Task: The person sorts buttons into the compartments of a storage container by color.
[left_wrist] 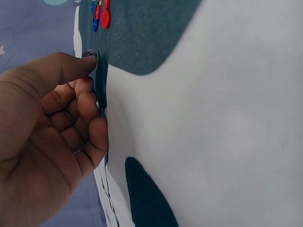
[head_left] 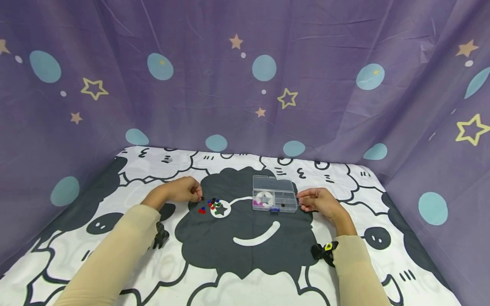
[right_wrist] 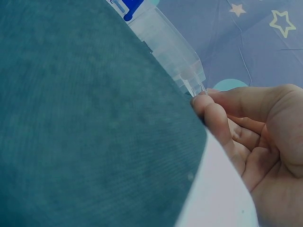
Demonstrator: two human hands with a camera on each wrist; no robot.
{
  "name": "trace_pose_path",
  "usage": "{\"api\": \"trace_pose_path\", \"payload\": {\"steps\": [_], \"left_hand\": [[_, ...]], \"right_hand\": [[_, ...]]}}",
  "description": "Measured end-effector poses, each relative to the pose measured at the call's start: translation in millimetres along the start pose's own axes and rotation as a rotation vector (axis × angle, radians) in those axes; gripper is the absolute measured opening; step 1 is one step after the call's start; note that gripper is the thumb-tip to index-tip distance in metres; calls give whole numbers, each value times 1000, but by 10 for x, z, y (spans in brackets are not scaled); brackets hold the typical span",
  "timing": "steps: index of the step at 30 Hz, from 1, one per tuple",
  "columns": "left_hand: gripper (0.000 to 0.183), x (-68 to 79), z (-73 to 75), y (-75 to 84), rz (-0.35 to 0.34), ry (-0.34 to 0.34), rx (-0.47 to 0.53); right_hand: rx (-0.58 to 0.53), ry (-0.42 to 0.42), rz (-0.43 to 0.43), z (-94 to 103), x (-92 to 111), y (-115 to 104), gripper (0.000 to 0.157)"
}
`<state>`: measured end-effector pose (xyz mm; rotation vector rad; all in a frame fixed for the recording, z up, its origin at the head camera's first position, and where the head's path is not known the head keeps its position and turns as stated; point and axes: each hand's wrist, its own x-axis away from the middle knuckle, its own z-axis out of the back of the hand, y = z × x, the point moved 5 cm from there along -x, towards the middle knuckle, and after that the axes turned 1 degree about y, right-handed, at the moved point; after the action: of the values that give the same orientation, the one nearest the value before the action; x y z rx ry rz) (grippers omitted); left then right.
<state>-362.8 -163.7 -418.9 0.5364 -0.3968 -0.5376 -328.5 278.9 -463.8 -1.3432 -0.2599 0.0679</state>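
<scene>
Between thumb and fingers, my left hand (head_left: pixel 187 190) pinches a small dark button (left_wrist: pixel 89 53), just left of a cluster of loose buttons (head_left: pixel 213 204). Those are red, blue, green and dark, and they lie partly on a printed white eye. My right hand (head_left: pixel 318 200) grips the right end of a clear plastic box (head_left: pixel 285 196), thumb and fingertips at its edge (right_wrist: pixel 196 87). The box's lid (head_left: pixel 272 183) is tilted back. Pink buttons (head_left: pixel 258 204) lie in its left part and one dark button (head_left: pixel 283 205) in a front compartment.
A cloth (head_left: pixel 245 255) printed with black and white sheep covers the table. Purple curtains (head_left: pixel 229 119) with stars and blue ovals hang behind it and along both sides. A blue latch (head_left: pixel 274 210) is on the box's front.
</scene>
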Motion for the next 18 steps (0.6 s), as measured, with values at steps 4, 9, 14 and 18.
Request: {"api": "trace_pose_path", "payload": {"steps": [4,9,14,18], "left_hand": [[6,-1,2,9,-16,6,6],[4,-13,-3,39,-40,19,21],[4,-34,-8,66,-43,30,28],[4,-47,-17,99,-50,41,38]], "right_hand": [[1,0,-1,1,5,-1,30],[1,0,-9,3,19,-12,30],[2,-5,-9,7,21,-12,30],[6,-9,0,8,15,-8,30]]}}
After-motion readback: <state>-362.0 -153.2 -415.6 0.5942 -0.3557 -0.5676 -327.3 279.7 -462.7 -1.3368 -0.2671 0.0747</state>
